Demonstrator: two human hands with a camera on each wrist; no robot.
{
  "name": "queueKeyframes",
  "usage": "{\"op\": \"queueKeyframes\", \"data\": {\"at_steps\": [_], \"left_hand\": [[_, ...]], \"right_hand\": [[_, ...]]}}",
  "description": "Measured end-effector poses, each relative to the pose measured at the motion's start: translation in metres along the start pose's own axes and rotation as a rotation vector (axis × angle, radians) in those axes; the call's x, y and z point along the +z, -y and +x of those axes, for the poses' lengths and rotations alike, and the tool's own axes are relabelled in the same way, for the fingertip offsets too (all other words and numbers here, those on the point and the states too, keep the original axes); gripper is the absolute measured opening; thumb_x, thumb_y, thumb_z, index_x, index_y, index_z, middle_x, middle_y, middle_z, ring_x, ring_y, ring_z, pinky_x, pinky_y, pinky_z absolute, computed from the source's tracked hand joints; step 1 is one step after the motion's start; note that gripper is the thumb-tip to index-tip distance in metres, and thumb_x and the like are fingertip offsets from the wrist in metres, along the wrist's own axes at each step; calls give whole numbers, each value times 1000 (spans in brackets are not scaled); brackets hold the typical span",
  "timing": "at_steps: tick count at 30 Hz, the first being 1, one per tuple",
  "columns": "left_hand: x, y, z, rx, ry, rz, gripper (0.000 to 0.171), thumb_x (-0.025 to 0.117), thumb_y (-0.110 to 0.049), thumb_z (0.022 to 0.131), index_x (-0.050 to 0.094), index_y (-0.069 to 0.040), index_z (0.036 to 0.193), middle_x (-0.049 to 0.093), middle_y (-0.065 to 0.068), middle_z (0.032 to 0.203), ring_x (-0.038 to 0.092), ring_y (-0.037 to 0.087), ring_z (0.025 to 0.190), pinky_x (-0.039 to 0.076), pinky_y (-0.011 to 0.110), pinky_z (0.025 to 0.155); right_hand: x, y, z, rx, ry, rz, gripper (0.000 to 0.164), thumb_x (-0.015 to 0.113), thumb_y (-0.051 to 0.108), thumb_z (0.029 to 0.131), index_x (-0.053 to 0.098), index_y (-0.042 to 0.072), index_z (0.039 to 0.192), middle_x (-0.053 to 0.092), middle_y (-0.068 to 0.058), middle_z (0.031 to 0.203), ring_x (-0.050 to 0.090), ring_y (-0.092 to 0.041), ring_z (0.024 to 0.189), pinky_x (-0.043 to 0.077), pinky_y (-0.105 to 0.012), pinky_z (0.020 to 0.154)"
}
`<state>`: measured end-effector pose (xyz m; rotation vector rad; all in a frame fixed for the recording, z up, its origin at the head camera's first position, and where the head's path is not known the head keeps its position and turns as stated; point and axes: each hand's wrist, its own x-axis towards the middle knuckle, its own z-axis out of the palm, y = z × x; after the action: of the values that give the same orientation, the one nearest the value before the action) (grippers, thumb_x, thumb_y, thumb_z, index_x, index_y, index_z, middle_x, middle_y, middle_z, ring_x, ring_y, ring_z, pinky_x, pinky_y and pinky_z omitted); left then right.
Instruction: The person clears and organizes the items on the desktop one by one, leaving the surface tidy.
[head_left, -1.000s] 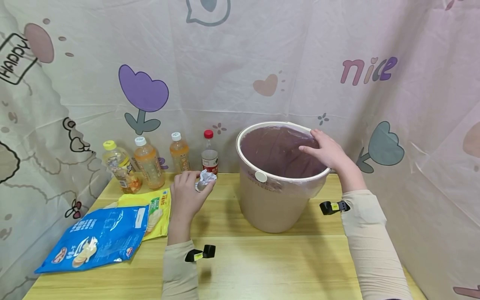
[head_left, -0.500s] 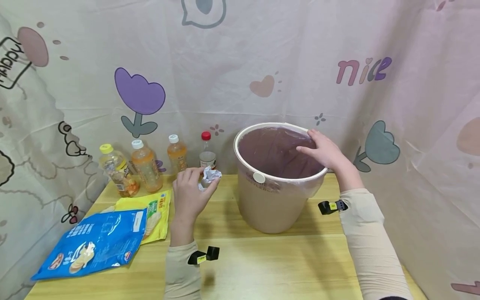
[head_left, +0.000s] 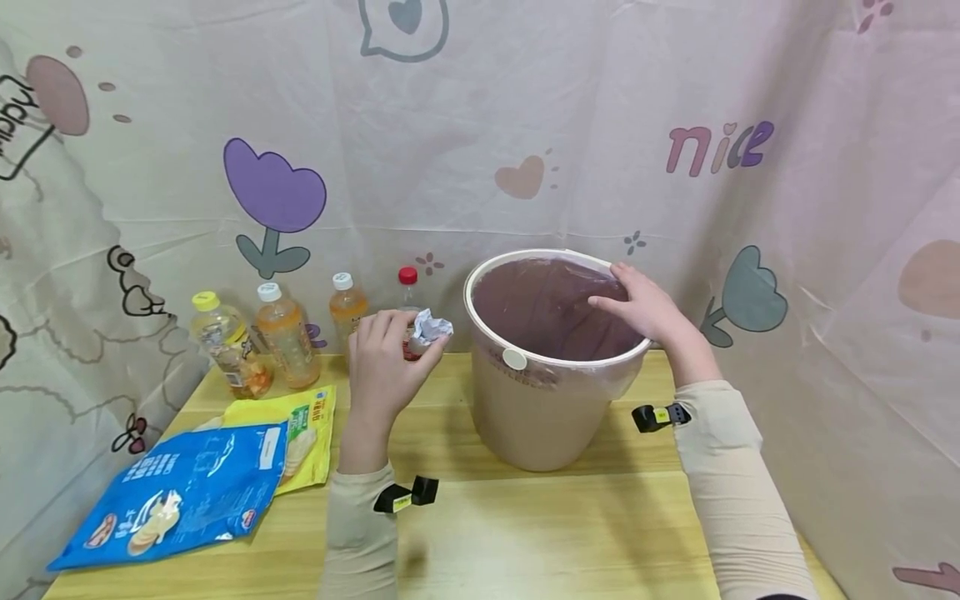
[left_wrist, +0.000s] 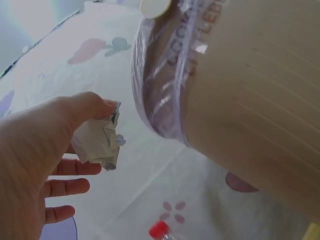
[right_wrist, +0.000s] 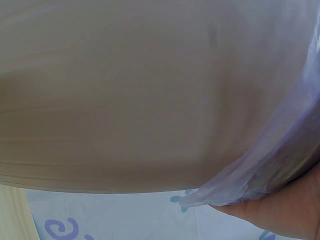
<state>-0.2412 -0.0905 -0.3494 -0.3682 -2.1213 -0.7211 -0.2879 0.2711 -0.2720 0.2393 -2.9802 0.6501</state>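
My left hand (head_left: 386,367) pinches a crumpled white paper ball (head_left: 431,327) between thumb and fingertips, raised above the table just left of the bin; the same paper ball (left_wrist: 101,141) shows in the left wrist view. A beige bin (head_left: 540,408) with a white rim and purple liner stands at the centre right. My right hand (head_left: 645,308) grips its far right rim, fingers reaching inside over the liner. In the right wrist view, the bin wall (right_wrist: 140,100) fills the frame, with the liner edge (right_wrist: 265,175) beside the hand.
Several drink bottles (head_left: 281,333) line the back of the wooden table (head_left: 525,533), one with a red cap (head_left: 407,277). A blue snack bag (head_left: 180,496) and a yellow one (head_left: 300,425) lie at the left. A printed curtain (head_left: 480,125) encloses the table.
My left hand has lifted the paper ball up off the table and moved it right, towards the bin. The right hand has stayed on the rim.
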Motion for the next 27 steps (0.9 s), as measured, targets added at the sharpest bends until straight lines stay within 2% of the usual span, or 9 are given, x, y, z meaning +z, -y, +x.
{"op": "queueKeyframes", "data": {"at_steps": [16,27], "left_hand": [[2,-23,44,167,-15,-15,44,74,-41,83,67,-7,111,66,11,108,55,32,105,42,49,86],[17,-37,65,179,47,-40,44,72,-40,84,67,-7,113,67,10,107,55,31,105,42,49,88]], "right_hand": [[-2,3,0,9,-1,20,82,52,49,95,20,1,154,13,-24,161,11,-43,149,12,-62,119],[-1,3,1,10,6,3,82,51,50,95,19,2,154,12,-22,162,10,-41,150,11,-60,120]]}}
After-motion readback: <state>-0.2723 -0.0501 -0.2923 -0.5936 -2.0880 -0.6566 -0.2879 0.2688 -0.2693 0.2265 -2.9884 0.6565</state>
